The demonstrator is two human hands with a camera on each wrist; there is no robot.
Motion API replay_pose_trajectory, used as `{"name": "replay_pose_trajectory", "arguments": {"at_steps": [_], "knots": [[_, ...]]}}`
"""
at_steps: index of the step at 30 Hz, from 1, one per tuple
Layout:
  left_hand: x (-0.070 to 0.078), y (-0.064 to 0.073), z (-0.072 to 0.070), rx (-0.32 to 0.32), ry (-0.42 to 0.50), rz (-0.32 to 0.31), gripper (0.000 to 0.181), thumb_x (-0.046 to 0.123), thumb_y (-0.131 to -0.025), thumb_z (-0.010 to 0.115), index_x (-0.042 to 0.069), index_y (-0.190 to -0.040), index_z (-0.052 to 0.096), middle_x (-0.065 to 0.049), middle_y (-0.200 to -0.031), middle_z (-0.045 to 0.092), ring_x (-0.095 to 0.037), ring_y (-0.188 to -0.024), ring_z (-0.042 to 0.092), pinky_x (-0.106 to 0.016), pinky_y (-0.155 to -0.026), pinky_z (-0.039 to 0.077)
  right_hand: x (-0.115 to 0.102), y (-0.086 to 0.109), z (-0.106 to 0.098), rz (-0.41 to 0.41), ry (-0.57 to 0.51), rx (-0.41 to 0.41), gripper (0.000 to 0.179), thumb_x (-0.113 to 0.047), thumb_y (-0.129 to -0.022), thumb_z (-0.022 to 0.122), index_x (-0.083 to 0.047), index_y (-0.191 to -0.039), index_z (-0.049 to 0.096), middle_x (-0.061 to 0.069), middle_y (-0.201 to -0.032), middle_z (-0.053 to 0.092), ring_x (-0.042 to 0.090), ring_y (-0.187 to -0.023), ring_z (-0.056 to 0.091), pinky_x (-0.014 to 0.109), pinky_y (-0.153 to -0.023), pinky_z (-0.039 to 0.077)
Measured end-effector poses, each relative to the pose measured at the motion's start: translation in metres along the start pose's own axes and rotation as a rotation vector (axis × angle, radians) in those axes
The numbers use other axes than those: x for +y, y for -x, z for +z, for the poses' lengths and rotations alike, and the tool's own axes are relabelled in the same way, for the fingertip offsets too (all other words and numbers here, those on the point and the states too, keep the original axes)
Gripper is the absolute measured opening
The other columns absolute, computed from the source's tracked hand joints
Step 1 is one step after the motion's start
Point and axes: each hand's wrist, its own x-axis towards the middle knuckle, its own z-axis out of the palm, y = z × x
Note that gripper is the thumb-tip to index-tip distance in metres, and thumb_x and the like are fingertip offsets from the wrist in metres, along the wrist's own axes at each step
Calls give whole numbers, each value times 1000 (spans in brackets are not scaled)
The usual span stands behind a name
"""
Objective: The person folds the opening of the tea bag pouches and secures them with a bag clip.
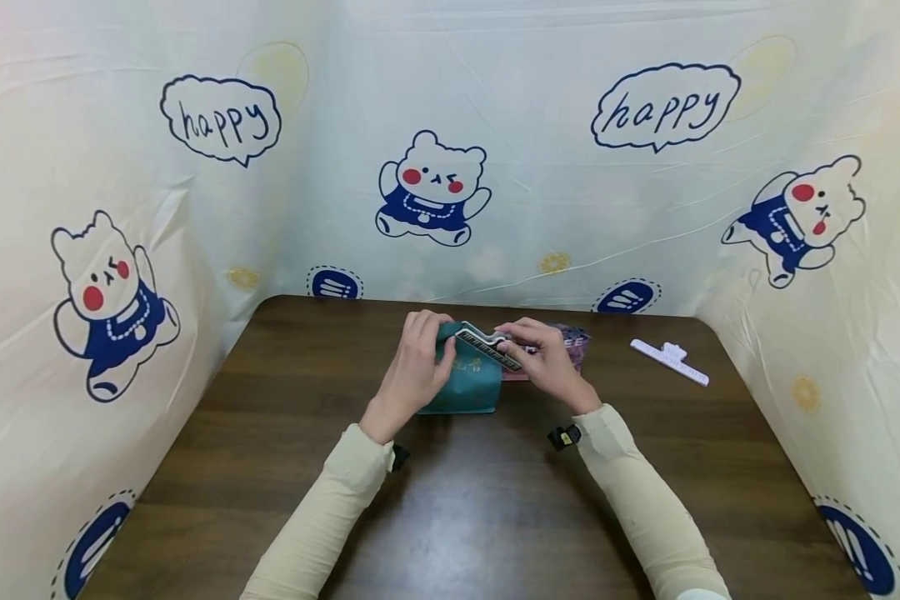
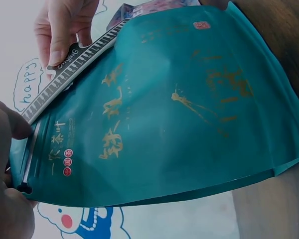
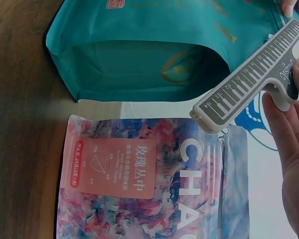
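Note:
A teal tea bag (image 1: 461, 387) with gold lettering stands on the table. At its top left corner, my left hand (image 1: 417, 362) grips the upper edge between thumb and fingers, as the left wrist view shows with the left hand (image 2: 10, 169) at the seal. My right hand (image 1: 543, 354) pinches the handle of a long bag clip (image 1: 489, 348), black and white with piano keys printed along its bar. The clip (image 2: 72, 69) slants across the bag's top edge. In the right wrist view, one end of the clip (image 3: 249, 77) juts out past the bag's side.
A pink and purple floral tea bag (image 3: 149, 174) stands close to the right of the teal one. Farther right on the brown table (image 1: 270, 450) lies a white bag clip (image 1: 670, 361). Printed cloth (image 1: 435, 75) encloses the table's back and sides.

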Motion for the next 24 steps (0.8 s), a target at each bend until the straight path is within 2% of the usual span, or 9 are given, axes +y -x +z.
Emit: {"name": "replay_pose_trajectory", "arguments": {"at_steps": [11, 16, 24], "knots": [[2, -1, -3, -66, -3, -71, 24, 6, -96, 69, 1, -116, 58, -11, -107, 58, -27, -100, 48, -38, -86, 47, 2, -2, 2, 42, -31, 4, 22, 8, -91, 69, 5, -112, 74, 18, -101, 71, 24, -82, 67, 19, -76, 56], [3, 0, -2, -68, -16, -94, 24, 9, -97, 69, 1, -116, 57, -11, -108, 58, -26, -101, 48, -37, -86, 48, 2, -2, 3, 22, -46, 16, 21, 10, -90, 69, 6, -111, 74, 18, -100, 71, 22, -80, 67, 20, -74, 57], [3, 0, 0, -47, -31, -83, 21, 8, -97, 68, 1, -113, 56, -12, -107, 58, -26, -98, 48, -37, -84, 47, 0, -8, 6, -33, -55, 31, 21, 11, -89, 69, 8, -110, 74, 19, -99, 71, 20, -80, 67, 18, -75, 56]]}}
